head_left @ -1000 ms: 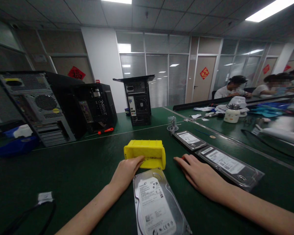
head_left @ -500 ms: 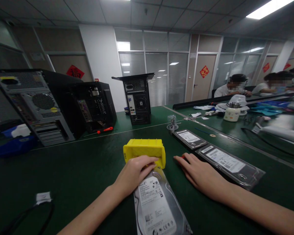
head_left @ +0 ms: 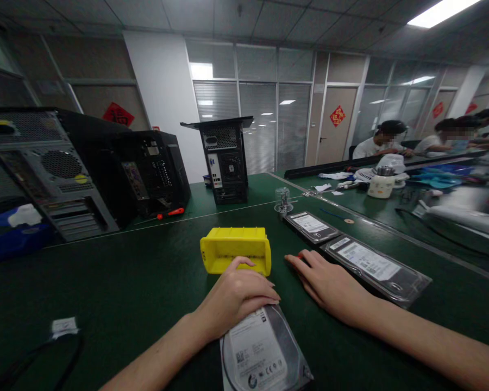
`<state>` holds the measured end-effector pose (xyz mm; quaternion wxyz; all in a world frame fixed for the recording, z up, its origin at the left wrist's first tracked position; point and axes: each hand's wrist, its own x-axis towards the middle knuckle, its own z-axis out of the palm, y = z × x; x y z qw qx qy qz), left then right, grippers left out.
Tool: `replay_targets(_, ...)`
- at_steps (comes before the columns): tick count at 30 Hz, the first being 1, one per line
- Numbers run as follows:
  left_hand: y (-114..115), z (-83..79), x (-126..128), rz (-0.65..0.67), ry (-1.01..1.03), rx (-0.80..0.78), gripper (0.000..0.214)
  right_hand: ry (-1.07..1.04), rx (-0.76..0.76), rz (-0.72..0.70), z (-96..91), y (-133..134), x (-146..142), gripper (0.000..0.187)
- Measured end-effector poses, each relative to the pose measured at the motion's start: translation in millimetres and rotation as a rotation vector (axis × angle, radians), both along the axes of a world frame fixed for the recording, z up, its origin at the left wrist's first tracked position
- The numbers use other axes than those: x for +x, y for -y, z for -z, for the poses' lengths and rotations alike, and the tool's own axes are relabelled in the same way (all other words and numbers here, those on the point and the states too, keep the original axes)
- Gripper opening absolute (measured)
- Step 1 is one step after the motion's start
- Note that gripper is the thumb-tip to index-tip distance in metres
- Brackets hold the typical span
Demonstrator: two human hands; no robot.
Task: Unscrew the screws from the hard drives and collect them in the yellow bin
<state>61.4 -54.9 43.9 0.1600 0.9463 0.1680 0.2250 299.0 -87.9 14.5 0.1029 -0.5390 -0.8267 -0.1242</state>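
Observation:
My left hand (head_left: 240,296) lies over the far end of a silver hard drive (head_left: 256,347) with a white label. Its thumb and index finger come together at that end, and whatever is between them is hidden. Another finger is lifted toward a yellow bin (head_left: 236,233), which rests on its side just beyond with its opening facing me; small dark bits lie inside. My right hand (head_left: 326,279) rests on the table to the right, fingers curled around something small and red, mostly covered. Right beside it are two more hard drives (head_left: 370,260) (head_left: 312,224) in clear bags.
Computer towers (head_left: 228,163) (head_left: 150,168) (head_left: 61,179) stand along the back and left. A red-handled screwdriver (head_left: 173,212) lies before them. A clear jar (head_left: 282,200) stands behind the bagged drives. A dark cable (head_left: 75,358) is at lower left. Other people (head_left: 375,146) sit at far right.
My left hand has drawn back from the bin's opening to the far end of the hard drive. My right hand has stayed in nearly the same place. The view has shifted slightly.

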Motion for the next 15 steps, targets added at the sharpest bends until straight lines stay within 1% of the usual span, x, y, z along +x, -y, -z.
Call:
replay_targets(3,0.8,3.9,5.0,0.056,0.021,0.043,0.013,0.008,-0.003,-0.002,-0.1,0.3,-0.3,0.043)
replay_targets(6,1.9,2.7,7.1,0.075,-0.001,0.039,0.012,0.014,-0.003,-0.008,-0.5,0.6,0.0,0.043)
replay_targets(11,2.2,1.9,5.3,0.058,0.004,0.039,0.013,0.016,0.007,-0.008,-0.3,0.3,1.1,0.043)
replay_targets(15,0.7,4.9,3.1,0.04,0.028,-0.023,0.013,0.016,0.012,-0.009,0.8,0.4,1.2,0.043)
